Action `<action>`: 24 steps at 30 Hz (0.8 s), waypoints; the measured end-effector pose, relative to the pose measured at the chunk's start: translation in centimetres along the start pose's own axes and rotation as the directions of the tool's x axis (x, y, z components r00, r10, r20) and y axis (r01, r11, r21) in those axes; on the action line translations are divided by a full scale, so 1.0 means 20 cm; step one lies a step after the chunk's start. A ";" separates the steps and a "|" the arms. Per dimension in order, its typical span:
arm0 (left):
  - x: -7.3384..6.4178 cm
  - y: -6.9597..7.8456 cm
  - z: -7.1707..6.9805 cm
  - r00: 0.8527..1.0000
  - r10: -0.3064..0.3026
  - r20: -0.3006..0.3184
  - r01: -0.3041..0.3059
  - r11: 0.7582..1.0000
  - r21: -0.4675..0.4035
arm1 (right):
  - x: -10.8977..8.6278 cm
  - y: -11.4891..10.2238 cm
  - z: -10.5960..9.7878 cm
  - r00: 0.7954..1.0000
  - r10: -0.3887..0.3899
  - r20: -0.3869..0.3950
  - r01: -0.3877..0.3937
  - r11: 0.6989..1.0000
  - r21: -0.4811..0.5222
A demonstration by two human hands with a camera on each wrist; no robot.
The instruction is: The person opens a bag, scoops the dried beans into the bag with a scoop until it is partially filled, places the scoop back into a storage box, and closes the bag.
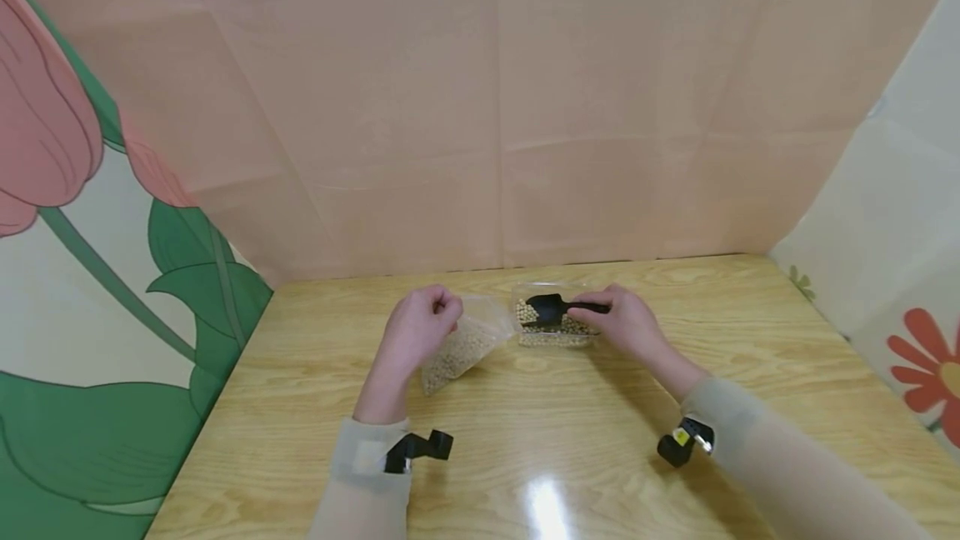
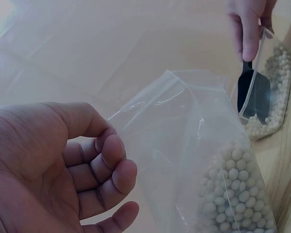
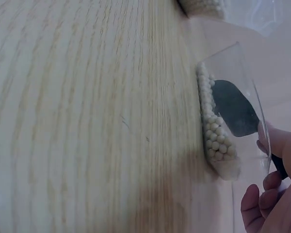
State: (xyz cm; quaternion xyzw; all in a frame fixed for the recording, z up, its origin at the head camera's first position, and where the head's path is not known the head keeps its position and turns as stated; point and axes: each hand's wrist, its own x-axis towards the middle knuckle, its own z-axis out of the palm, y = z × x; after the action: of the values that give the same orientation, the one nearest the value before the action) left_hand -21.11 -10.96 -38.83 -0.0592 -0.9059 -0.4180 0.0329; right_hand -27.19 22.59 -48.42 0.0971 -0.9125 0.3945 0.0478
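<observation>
A clear plastic bag partly filled with small round cream beads stands on the table, its upper edge pinched between the thumb and curled fingers of my left hand. To its right is a clear rectangular box with a layer of the same beads. My right hand grips the handle of a black scoop. The scoop's blade is inside the box, tilted down with its tip at the beads. In the left wrist view the bag's beads lie heaped in its lower part.
The wood-grain table runs back to a plain pinkish backdrop. A tulip-printed panel borders the left side, and a flower-printed one the right. Each wrist carries a small black camera.
</observation>
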 end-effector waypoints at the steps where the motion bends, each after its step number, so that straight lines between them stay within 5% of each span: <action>1: 0.00 0.00 0.00 1.000 0.000 0.001 0.000 1.000 0.001 | 0.00 0.01 0.00 1.000 0.005 0.002 -0.005 1.000 0.009; 24: -0.01 0.01 0.01 1.000 -0.004 -0.009 0.004 1.000 0.003 | 0.01 0.02 0.08 0.996 0.083 -0.020 -0.078 0.977 0.200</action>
State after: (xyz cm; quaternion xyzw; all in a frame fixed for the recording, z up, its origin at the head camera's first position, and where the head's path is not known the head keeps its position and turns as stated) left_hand -20.95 -10.63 -38.79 -0.0554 -0.9066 -0.4167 0.0364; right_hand -27.47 21.74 -49.77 0.0587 -0.8709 0.4867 0.0347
